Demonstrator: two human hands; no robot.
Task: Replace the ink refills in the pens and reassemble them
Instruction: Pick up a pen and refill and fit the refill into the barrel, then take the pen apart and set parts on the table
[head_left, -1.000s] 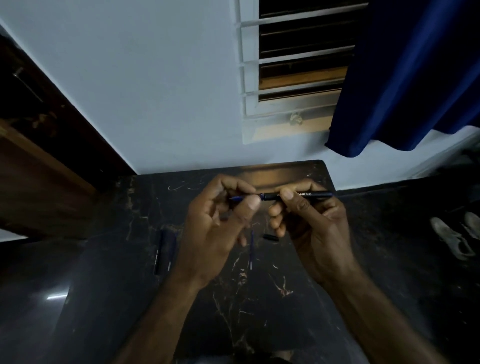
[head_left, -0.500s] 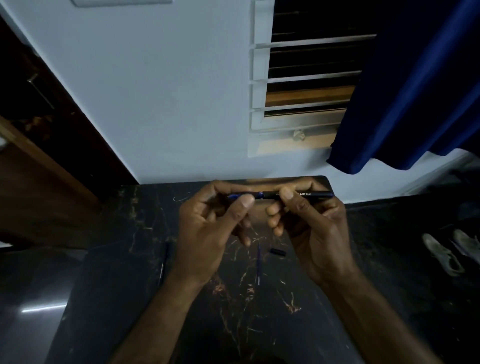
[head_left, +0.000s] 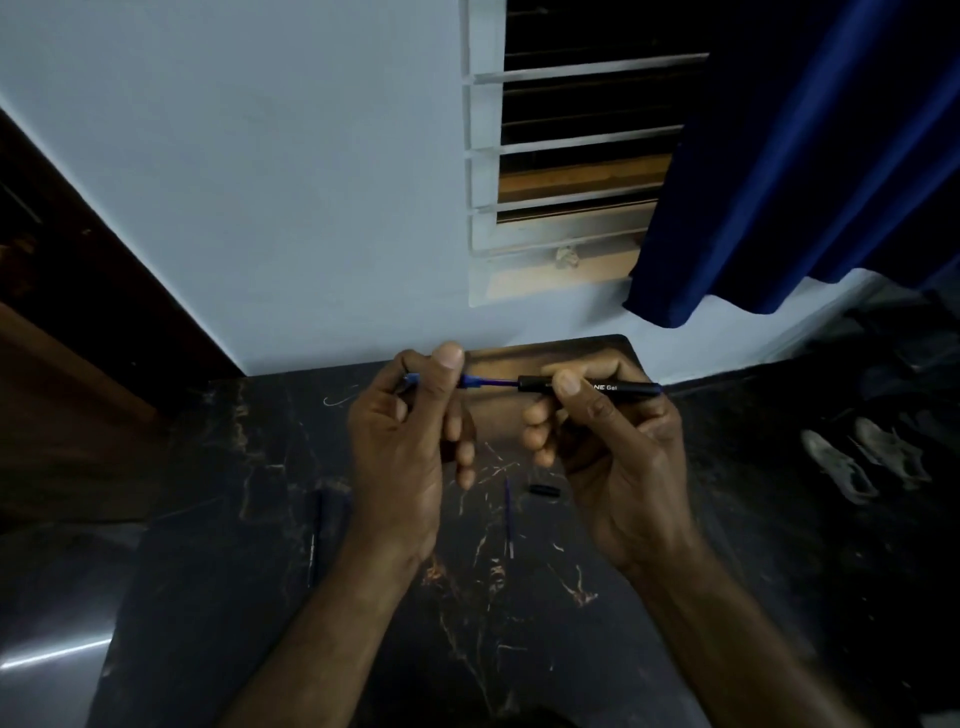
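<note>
In the head view you were midway through one pen. Your left hand (head_left: 400, 447) pinched the blue tip section (head_left: 469, 382) between thumb and curled fingers, your right hand (head_left: 618, 452) gripped the black barrel (head_left: 597, 387) level with it, and the blue refill (head_left: 501, 384) spanned the gap between them, its far end inside the barrel. I could not tell whether it was going in or coming out, but either way the next move called for a straight slide along the barrel. A spare refill (head_left: 507, 514) and a small black cap (head_left: 544, 491) lay on the table (head_left: 234, 597) beneath your hands.
</note>
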